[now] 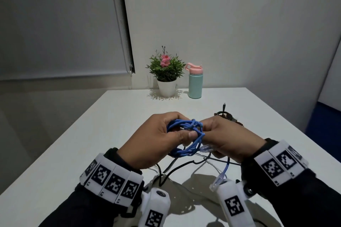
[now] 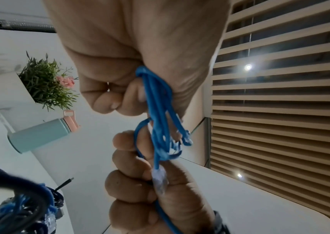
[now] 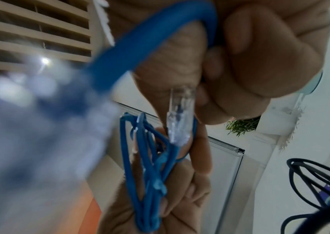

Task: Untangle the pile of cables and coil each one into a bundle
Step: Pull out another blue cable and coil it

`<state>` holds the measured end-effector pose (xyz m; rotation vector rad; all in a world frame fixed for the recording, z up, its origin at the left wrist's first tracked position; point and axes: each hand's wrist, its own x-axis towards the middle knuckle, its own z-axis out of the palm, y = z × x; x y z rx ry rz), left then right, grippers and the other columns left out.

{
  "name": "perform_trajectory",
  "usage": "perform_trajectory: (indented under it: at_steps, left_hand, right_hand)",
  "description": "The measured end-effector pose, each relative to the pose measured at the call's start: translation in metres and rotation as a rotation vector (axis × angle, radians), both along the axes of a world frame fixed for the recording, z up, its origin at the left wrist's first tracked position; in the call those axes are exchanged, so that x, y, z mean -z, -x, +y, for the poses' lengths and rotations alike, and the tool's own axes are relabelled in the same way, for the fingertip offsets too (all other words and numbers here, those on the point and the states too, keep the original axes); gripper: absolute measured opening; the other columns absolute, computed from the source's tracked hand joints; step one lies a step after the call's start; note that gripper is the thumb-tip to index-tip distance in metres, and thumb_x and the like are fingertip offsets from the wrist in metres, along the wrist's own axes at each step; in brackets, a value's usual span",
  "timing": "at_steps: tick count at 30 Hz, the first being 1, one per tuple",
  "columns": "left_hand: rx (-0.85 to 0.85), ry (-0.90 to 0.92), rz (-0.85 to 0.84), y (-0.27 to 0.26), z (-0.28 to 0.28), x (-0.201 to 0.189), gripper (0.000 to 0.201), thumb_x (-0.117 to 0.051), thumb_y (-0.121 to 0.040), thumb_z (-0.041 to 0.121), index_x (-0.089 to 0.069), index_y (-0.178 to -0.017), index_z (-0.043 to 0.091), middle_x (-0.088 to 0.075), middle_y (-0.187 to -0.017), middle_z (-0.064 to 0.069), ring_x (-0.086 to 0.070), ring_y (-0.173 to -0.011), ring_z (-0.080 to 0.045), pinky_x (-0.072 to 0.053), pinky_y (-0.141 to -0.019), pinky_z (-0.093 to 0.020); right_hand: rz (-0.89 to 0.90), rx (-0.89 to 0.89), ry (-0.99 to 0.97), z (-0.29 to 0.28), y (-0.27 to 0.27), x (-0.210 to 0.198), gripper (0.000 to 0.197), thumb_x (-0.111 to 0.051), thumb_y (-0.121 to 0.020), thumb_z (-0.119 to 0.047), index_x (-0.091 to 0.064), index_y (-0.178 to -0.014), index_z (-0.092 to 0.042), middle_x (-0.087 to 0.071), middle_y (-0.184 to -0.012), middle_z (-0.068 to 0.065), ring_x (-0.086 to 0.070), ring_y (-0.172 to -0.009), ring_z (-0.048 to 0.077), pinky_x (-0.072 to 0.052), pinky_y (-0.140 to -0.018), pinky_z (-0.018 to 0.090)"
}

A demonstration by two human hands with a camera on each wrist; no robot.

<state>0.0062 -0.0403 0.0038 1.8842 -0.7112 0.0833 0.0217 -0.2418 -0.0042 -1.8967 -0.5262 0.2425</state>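
Observation:
A blue network cable (image 1: pixel 184 150), wound into a small coil, is held above the white table (image 1: pixel 110 125). My left hand (image 1: pixel 175 131) grips the coil, thumb on top and fingers curled through the loops (image 2: pixel 158 110). My right hand (image 1: pixel 208 134) pinches the cable's end, its clear plug (image 1: pixel 206 148) sticking out by the thumb (image 3: pixel 180 114). The second clear plug (image 1: pixel 218 180) dangles on a short blue tail below my right wrist. Black and white cables (image 1: pixel 184 166) lie tangled on the table under both hands.
A dark coiled bundle (image 1: pixel 227 117) with a black plug tip (image 1: pixel 224 106) lies just behind my right hand. A potted plant (image 1: pixel 167 75) and a teal bottle with a pink lid (image 1: pixel 195 83) stand at the table's far edge.

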Motion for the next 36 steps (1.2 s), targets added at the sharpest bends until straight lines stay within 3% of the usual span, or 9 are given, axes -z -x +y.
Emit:
perform_trajectory:
  at_steps: [6,9,14,17,22,28,30,32,36]
  left_hand:
    - [-0.37,0.12,-0.038,-0.018,0.005,0.009,0.027,-0.068,-0.094,0.038,-0.061,-0.075,0.02,-0.052,-0.055,0.012,-0.053,-0.052,-0.009,-0.051,-0.054,-0.032]
    - [-0.461,0.175,-0.047,-0.02,0.004,0.012,0.025,-0.065,-0.095,0.039,-0.062,-0.077,0.021,-0.061,-0.057,0.008,-0.055,-0.05,-0.006,-0.046,-0.049,-0.021]
    - [-0.192,0.423,0.239,-0.018,-0.006,0.01,0.031,-0.064,-0.09,0.039,-0.065,-0.092,0.008,-0.057,-0.075,-0.01,-0.058,-0.075,-0.026,-0.051,-0.076,-0.045]
    - [-0.08,0.577,0.33,-0.013,-0.009,0.003,0.023,-0.06,-0.097,0.024,-0.066,-0.077,0.016,-0.05,-0.065,-0.003,-0.052,-0.068,-0.021,-0.049,-0.072,-0.036]
    - [0.134,0.621,0.448,-0.007,-0.005,-0.004,0.027,-0.061,-0.091,0.023,-0.056,-0.066,0.014,-0.045,-0.057,-0.002,-0.048,-0.061,-0.019,-0.047,-0.071,-0.033]
    - [-0.075,0.493,0.486,-0.005,-0.01,-0.001,0.054,-0.057,-0.09,0.059,-0.055,-0.059,0.015,-0.031,-0.043,0.001,-0.029,-0.049,-0.018,-0.038,-0.065,-0.036]
    - [-0.084,0.483,0.462,-0.005,-0.008,-0.003,0.049,-0.052,-0.095,0.049,-0.056,-0.059,0.017,-0.032,-0.043,0.002,-0.025,-0.047,-0.016,-0.033,-0.065,-0.035]
    - [-0.006,0.479,0.444,-0.006,0.0,-0.009,0.038,-0.054,-0.095,0.041,-0.061,-0.067,0.016,-0.04,-0.044,0.005,-0.024,-0.051,-0.015,-0.032,-0.065,-0.032]
    - [-0.014,0.299,0.331,-0.009,0.014,-0.014,0.038,-0.061,-0.094,0.042,-0.058,-0.066,0.016,-0.031,-0.049,0.007,-0.027,-0.05,-0.014,-0.028,-0.054,-0.023]
  right_hand:
    - [-0.591,0.543,-0.013,0.001,0.009,-0.021,0.014,-0.064,-0.093,-0.032,-0.068,-0.106,-0.028,-0.061,-0.098,-0.008,-0.057,-0.082,0.002,-0.046,-0.074,0.017]
    - [-0.841,0.418,-0.065,0.008,0.034,-0.038,0.01,-0.064,-0.093,-0.031,-0.071,-0.089,-0.024,-0.062,-0.083,-0.008,-0.057,-0.074,0.011,-0.042,-0.063,0.014]
    - [-0.769,0.249,0.305,0.023,0.04,-0.028,0.022,-0.061,-0.093,-0.039,-0.073,-0.11,-0.034,-0.057,-0.087,-0.012,-0.054,-0.074,0.002,-0.037,-0.064,0.011]
    - [-0.78,0.341,0.408,0.024,0.031,-0.023,0.034,-0.063,-0.091,-0.045,-0.067,-0.123,-0.035,-0.052,-0.089,-0.012,-0.048,-0.069,-0.002,-0.034,-0.062,0.01]
    - [-0.748,0.341,0.333,0.021,0.033,-0.023,0.033,-0.062,-0.082,-0.053,-0.071,-0.112,-0.039,-0.044,-0.086,-0.014,-0.049,-0.08,0.003,-0.033,-0.061,0.013]
    - [-0.535,0.222,0.256,0.023,0.028,-0.019,0.018,-0.074,-0.082,-0.042,-0.068,-0.073,-0.027,-0.048,-0.084,-0.007,-0.053,-0.08,0.001,-0.039,-0.072,0.014]
    - [-0.325,0.135,0.009,0.022,0.027,-0.019,0.023,-0.074,-0.08,-0.042,-0.068,-0.074,-0.021,-0.056,-0.09,0.005,-0.062,-0.087,0.012,-0.05,-0.085,0.034]
    - [-0.188,0.072,-0.144,0.02,0.027,-0.02,0.025,-0.071,-0.078,-0.043,-0.069,-0.077,-0.018,-0.061,-0.091,0.005,-0.064,-0.086,0.009,-0.049,-0.083,0.028]
    - [-0.233,0.019,-0.014,0.018,0.029,-0.023,0.014,-0.066,-0.091,-0.036,-0.07,-0.09,-0.022,-0.069,-0.097,-0.006,-0.065,-0.099,0.013,-0.046,-0.096,0.036]
